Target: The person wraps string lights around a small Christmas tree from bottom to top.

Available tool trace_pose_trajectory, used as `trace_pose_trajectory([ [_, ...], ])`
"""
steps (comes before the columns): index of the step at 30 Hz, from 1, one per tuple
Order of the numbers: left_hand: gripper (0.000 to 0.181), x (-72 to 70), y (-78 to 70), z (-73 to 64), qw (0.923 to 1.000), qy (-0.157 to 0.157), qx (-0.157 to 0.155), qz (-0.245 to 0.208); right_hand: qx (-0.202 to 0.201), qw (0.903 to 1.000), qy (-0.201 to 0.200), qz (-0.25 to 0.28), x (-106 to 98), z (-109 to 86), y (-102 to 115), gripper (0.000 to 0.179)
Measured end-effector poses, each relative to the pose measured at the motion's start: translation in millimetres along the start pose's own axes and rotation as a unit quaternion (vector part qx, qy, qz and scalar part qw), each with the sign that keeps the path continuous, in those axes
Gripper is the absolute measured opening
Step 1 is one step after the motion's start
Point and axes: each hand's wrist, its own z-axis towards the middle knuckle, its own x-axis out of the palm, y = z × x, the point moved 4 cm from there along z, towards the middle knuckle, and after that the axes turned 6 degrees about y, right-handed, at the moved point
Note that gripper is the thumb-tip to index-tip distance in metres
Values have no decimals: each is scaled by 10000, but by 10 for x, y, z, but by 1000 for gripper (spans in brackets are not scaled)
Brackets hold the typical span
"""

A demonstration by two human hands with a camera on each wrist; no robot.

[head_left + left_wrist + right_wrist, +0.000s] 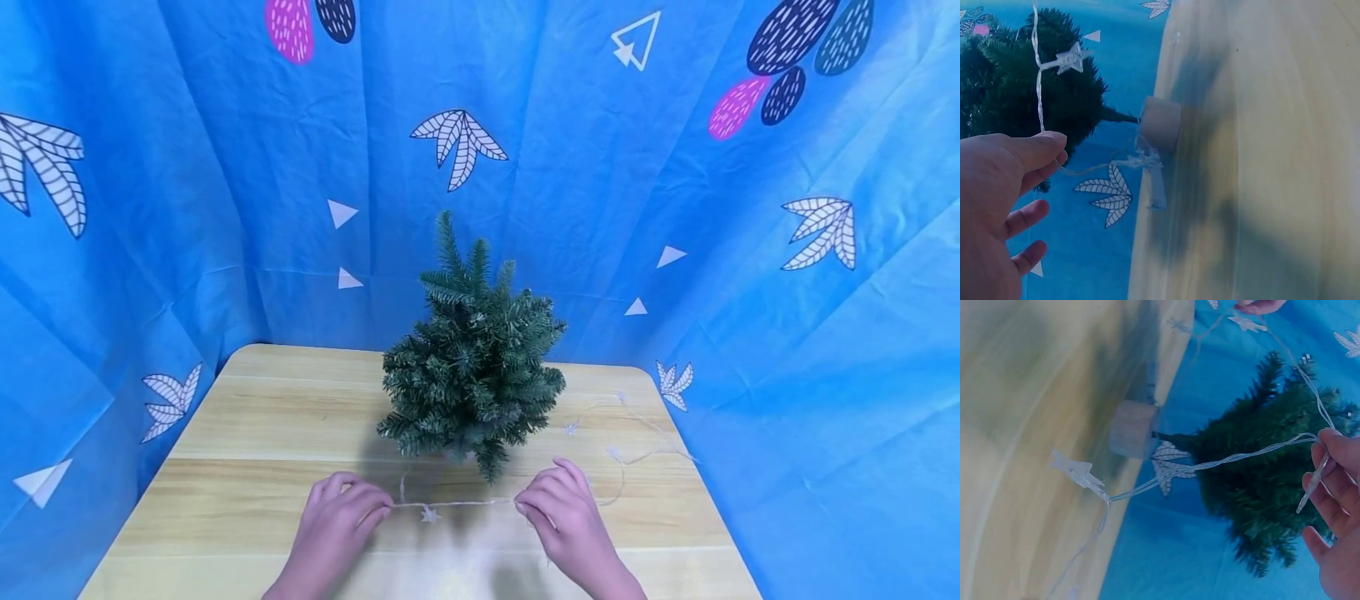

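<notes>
A string of star lights (472, 502) is stretched between my two hands in front of a small artificial Christmas tree (472, 367). My left hand (337, 517) pinches the wire between thumb and forefinger, its other fingers loosely bent. With thumb and fingertips, my right hand (562, 517) grips the wire farther along. One clear star (430, 515) hangs from the span near the left hand. Beyond the right hand, doubled wire runs to another star (1079, 472) in the right wrist view. The tree's round pale base (1163, 122) shows in the left wrist view.
The light wooden table (247, 433) has rounded back corners. More of the string, with small stars (572, 428), trails over its right side to the edge. A blue patterned cloth (600, 167) hangs around the back and both sides.
</notes>
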Motion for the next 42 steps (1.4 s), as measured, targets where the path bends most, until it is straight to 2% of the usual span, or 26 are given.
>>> trace_pose_trajectory([
  [5,12,-56,54,49,9994,-317,111,2,-90,9999,-126,6,-50,70,31,14],
  [10,47,-162,74,159,9960,-858,241,11,-27,9999,-136,-53,-66,114,35,10],
  [12,40,-203,73,208,9948,-986,257,11,-2,9999,-164,-43,-69,135,35,9],
  [14,23,-240,74,253,9938,-1085,237,3,4,9998,-204,-3,-76,163,39,8],
  [16,16,-275,74,292,9933,-1142,164,-82,-33,9996,-267,58,-88,196,49,9],
  [21,26,-344,71,378,9909,-1301,-22,-354,-254,9983,-460,235,-126,301,78,12],
  [27,29,-395,41,456,9871,-1513,-49,-514,-518,9955,-744,288,-185,434,124,15],
  [36,23,-399,21,621,9847,-1570,44,-755,-450,9936,-1013,239,-257,513,71,15],
  [42,22,-380,-23,708,9826,-1563,-11,-1004,-192,9927,-1179,185,-299,546,1,14],
])
